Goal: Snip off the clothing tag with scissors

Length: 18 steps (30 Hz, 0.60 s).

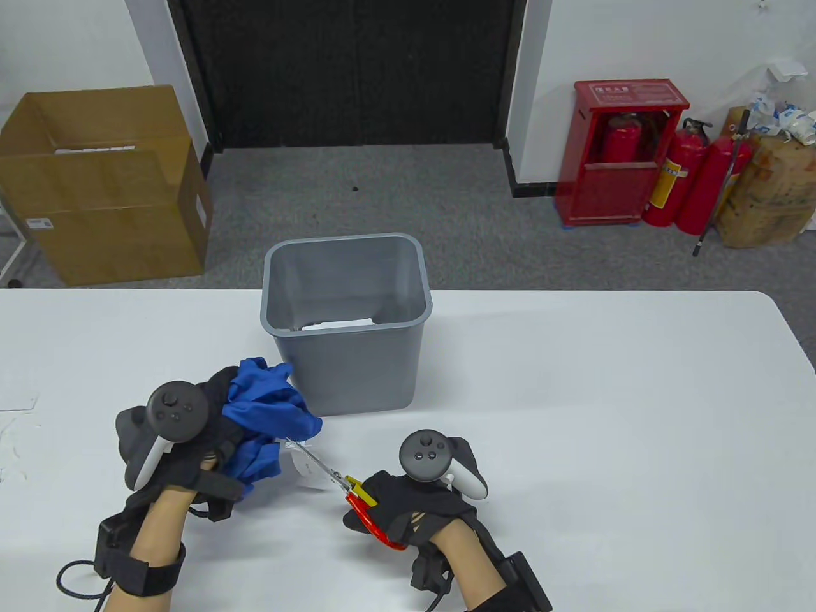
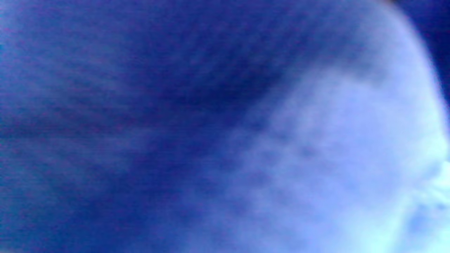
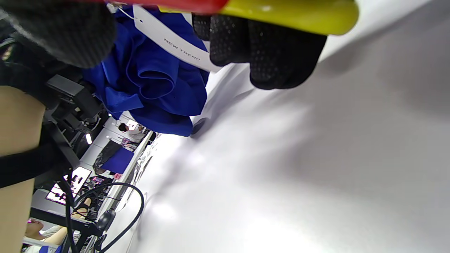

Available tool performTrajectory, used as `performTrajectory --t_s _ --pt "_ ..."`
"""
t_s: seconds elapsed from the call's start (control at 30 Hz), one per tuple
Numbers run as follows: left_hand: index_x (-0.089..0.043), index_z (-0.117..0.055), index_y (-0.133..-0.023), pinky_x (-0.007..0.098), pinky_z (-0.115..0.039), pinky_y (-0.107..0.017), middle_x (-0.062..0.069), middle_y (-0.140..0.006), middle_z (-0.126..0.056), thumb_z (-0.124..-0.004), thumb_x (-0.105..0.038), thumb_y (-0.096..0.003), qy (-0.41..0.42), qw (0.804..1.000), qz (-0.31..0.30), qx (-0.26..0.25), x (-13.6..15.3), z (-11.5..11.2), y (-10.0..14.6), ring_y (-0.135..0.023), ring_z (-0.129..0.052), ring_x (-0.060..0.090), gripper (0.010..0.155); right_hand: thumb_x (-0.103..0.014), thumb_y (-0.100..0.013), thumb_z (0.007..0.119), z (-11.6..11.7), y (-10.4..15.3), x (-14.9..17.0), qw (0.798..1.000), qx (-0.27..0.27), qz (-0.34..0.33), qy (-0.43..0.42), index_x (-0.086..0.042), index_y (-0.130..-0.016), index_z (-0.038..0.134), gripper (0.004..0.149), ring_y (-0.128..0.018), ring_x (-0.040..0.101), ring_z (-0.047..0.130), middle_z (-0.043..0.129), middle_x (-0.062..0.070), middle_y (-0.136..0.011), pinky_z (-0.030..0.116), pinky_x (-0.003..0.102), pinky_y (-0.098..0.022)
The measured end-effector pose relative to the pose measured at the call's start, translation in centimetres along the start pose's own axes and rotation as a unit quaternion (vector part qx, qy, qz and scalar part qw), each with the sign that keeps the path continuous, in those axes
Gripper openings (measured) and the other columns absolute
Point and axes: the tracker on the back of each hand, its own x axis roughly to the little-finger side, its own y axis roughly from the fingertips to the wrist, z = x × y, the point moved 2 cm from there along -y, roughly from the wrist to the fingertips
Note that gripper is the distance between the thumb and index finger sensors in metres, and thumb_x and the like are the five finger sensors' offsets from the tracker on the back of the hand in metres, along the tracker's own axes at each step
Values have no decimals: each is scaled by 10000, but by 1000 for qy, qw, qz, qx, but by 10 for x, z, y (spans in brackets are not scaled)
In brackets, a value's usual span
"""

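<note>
Scissors (image 1: 344,488) (red-handled) gripped by right hand (image 1: 408,510); left hand (image 1: 185,446) clutches crumpled blue cloth (image 1: 268,414).

left hand (image 1: 191,440): coming in from the bottom left, forearm bare, fingers closing around the blue garment (image 1: 268,414) | right hand (image 1: 414,510): coming in from the bottom right, fingers curling into the handles of the scissors (image 1: 357,503), blades pointing toward the left hand
</note>
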Motion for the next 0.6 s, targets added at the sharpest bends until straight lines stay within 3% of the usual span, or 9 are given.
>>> performTrajectory --t_s 0.33,0.6 --pt "-373 -632 -1077 678 -562 -768 -19 -959 -855 -903 -534 -510 -16 1000 -9 14 -8 -8 1 -787 -968 243 649 -729 -339 756 -4 0 -15 994 71 -81 -29 -100 -786 661 778 -410 301 945 857 90 -658 715 443 -206" --pt "-376 -631 -1077 678 -561 -768 -21 -960 -854 -902 -536 -510 -23 999 -16 16 -14 -11 3 -788 -967 243 648 -749 -330 739 -5 0 -16 992 90 -83 -43 -108 -751 684 769 -356 286 954 880 74 -612 713 432 -167"
